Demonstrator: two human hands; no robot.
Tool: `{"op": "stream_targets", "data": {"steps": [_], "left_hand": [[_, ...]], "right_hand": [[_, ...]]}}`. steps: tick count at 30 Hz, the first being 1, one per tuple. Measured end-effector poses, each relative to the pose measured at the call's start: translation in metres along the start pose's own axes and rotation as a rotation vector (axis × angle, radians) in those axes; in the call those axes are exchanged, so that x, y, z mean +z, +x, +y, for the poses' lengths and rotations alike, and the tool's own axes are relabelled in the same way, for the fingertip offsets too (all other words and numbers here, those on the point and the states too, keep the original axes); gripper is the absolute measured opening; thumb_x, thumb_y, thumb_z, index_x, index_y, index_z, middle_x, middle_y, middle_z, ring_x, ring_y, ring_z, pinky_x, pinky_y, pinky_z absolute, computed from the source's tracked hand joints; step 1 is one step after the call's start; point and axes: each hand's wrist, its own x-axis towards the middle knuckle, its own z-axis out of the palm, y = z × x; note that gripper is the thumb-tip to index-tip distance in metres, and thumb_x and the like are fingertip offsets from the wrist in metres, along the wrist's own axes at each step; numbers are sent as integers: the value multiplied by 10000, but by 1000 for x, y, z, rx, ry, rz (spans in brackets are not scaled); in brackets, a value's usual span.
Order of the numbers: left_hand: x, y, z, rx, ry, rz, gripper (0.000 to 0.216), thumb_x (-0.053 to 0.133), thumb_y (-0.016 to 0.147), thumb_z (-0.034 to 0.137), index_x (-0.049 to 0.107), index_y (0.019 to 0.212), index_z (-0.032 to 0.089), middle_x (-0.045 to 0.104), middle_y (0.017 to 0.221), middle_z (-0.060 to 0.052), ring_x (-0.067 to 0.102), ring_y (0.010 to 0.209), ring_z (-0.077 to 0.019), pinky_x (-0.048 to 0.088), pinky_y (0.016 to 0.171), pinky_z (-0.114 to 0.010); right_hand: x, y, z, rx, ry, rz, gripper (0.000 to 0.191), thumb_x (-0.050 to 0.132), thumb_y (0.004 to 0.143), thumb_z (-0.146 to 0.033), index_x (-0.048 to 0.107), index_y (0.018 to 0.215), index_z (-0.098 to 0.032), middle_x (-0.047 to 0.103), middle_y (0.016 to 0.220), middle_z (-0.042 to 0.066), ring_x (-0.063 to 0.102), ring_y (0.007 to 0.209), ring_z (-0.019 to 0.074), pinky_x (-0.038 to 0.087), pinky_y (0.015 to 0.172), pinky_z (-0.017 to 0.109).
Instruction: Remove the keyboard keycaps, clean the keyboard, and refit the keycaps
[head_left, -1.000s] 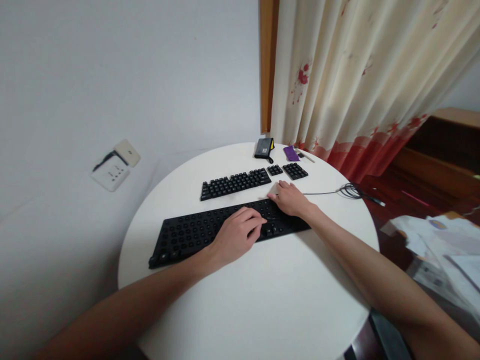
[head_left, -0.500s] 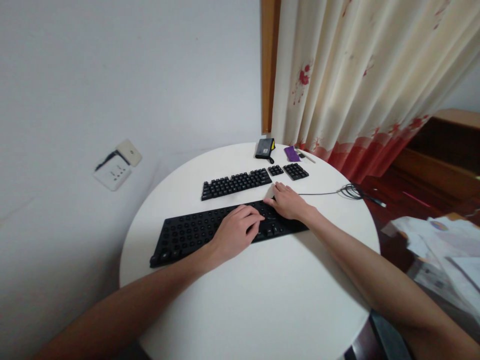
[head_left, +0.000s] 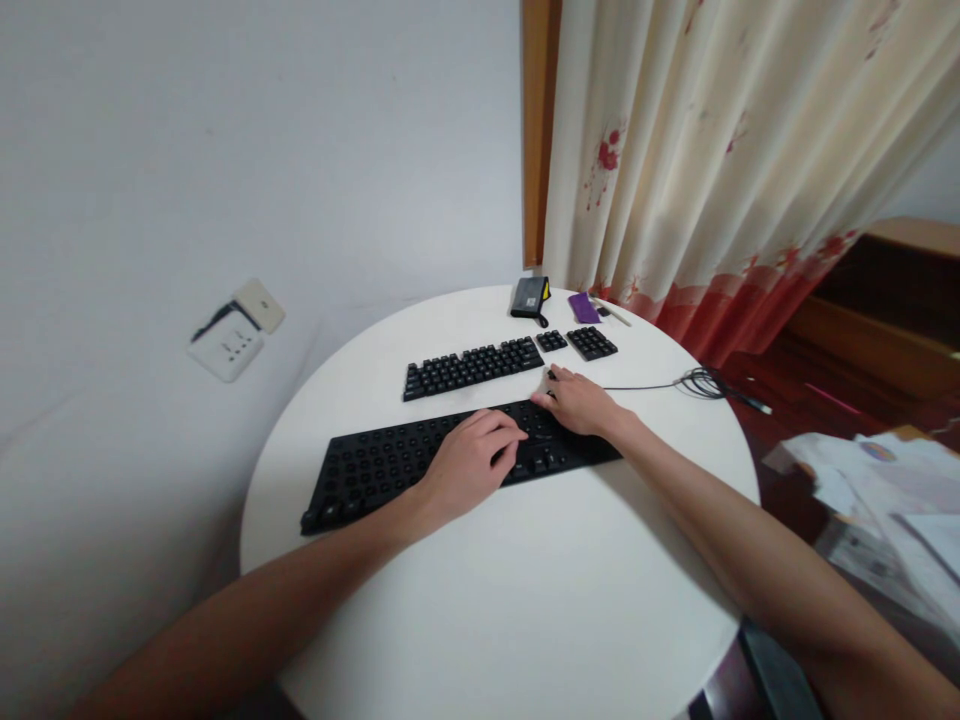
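Note:
A long black keyboard lies across the round white table, its top studded with bare switch stems. My left hand rests on its right half, fingers curled and pressing down on it. My right hand sits at the keyboard's far right corner, fingertips pinched on a small dark piece that looks like a keycap. Behind the keyboard, loose black keycaps are laid out in keyboard order, with two smaller groups to their right.
A black pouch, a purple item and a pen lie at the table's far edge. The keyboard cable trails off right. A floral curtain hangs behind, a wall socket is at left, and papers lie at right.
My right hand has shifted slightly left and closed its fingertips at the keyboard's far edge. The left hand has stayed on the keyboard.

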Motion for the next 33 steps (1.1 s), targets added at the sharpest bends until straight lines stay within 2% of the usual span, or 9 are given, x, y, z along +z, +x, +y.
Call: {"op": "stream_targets", "data": {"steps": [5,12,17,21,24,27,30,33], "left_hand": [[0,0,0,-9,-7,-1,235,503,921,126,704,1018,200,658,1020,-57,586,980,-191,494,928,-374],[-2,0,1,-13,-10,3,227,499,923,128,700,1006,194,657,1014,-58,590,967,-190,501,912,-371],[-3,1,0,-10,-5,9,221,504,919,129,701,996,191,659,1005,-58,594,962,-189,503,907,-365],[-4,2,-2,-23,-10,28,225,500,918,131,695,1007,199,659,1006,-57,600,967,-190,504,910,-366],[-7,3,-5,-78,-48,78,237,493,922,144,669,1069,204,653,1042,-59,604,995,-190,508,923,-365],[-11,5,-9,-191,-104,130,229,511,921,182,626,1118,208,640,1093,-56,617,958,-173,533,875,-341],[-13,6,-12,-315,-178,168,178,565,903,248,596,1073,204,644,1053,-43,629,871,-156,556,783,-311],[-14,7,-15,-375,-279,185,176,618,877,312,576,1001,194,650,981,-34,645,828,-153,565,749,-305]], "right_hand": [[-3,1,0,25,44,-13,763,273,969,-617,611,1264,1,419,1468,280,485,1313,343,320,1114,385],[-1,2,7,28,122,9,710,322,965,-611,674,1158,-25,452,1450,264,515,1287,337,343,1101,376],[-3,4,13,-18,179,34,583,394,979,-522,663,1172,-43,434,1473,244,503,1303,325,341,1108,376],[-10,-2,14,-118,259,90,488,416,985,-454,667,1173,-79,436,1483,212,480,1327,311,351,1112,398],[-19,-14,5,-222,350,119,488,405,984,-479,678,1170,-120,437,1493,177,455,1348,300,346,1124,424],[-27,-28,-14,-323,411,89,506,406,983,-492,644,1237,-125,420,1505,174,446,1355,294,335,1135,440],[-31,-39,-35,-427,453,36,501,421,982,-474,613,1279,-119,405,1513,177,440,1359,291,346,1131,446],[-33,-45,-48,-493,509,14,473,461,976,-432,569,1337,-146,404,1520,147,444,1358,268,349,1136,429]]}}
